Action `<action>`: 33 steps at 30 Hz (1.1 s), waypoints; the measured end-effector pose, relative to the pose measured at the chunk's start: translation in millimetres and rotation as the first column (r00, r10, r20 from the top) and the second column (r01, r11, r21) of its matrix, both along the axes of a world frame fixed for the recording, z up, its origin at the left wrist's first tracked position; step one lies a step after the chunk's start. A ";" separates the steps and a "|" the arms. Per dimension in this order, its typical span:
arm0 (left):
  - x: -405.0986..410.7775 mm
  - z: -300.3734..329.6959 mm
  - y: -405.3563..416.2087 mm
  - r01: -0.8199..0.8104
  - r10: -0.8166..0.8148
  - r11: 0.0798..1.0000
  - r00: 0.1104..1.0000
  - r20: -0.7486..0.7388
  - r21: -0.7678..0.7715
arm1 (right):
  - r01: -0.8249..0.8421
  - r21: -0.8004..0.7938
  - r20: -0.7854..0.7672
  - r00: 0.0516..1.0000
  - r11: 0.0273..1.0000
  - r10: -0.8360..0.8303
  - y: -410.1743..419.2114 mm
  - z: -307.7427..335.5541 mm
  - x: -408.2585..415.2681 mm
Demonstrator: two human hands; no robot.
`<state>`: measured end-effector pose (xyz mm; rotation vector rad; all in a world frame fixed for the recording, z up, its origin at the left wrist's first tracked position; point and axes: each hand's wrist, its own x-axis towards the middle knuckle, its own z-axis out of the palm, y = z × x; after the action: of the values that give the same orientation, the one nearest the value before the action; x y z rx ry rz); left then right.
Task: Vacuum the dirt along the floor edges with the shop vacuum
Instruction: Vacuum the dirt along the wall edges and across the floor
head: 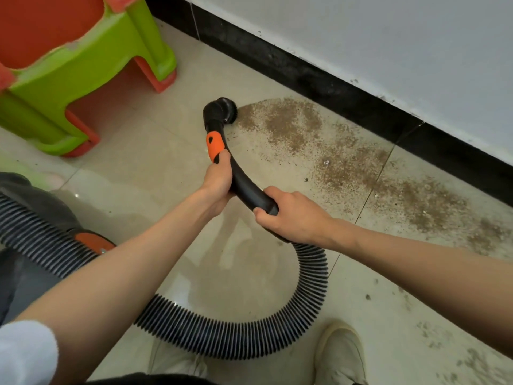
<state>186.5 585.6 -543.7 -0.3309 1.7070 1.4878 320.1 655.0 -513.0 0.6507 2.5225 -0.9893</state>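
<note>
Along the wall: I've got the brush nozzle (222, 111) down on the tile floor (155, 151), touching the near end of the dirt (347, 159), close to the black baseboard (319, 79).
Left hand: my left hand (218, 180) is wrapped round the curved wand (244, 182), fingers clamped just below the orange grip (214, 144), thumb up against it.
Right hand: my right hand (293, 215) grips the wand's lower end, fingers curled tight where it meets the ribbed hose (311, 279).
Hose: it loops from my right hand, round past my shoe (340, 354), and off left to the vacuum body (30, 218), which sits low-left, partly out of view.
Done so far: the tiles left of the nozzle, toward the green and orange stool (83, 65), look free of grit, but I cannot tell whether they were ever dirty.
Still to go: nearly all of it, I'd say! A long brown band of grit runs rightward along the baseboard, with looser specks at lower right.
Progress call: just starting on this stretch; the nozzle is only at the pile's edge.
Next need: I judge a steady sweep right along the edge, hose slack kept free of my feet.
</note>
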 end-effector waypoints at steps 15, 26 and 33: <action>-19.5 1.9 55.4 0.084 -0.090 0.991 0.995 -0.046 -0.104 | 0.142 -0.085 0.001 0.990 0.986 -0.142 42.2 3.0 -13.2; -12.9 0.8 76.6 0.219 -0.230 0.964 0.972 -0.058 -0.154 | 0.299 -0.154 -0.034 0.951 0.942 -0.307 44.6 -3.0 1.0; -36.8 -4.7 66.9 0.135 -0.155 0.983 0.974 -0.166 -0.125 | 0.274 -0.137 -0.138 0.946 0.952 -0.292 34.4 -20.1 -24.0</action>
<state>149.7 652.5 -548.3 -0.1328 1.9168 1.3490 296.1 689.4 -533.1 0.9548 2.5255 -1.3248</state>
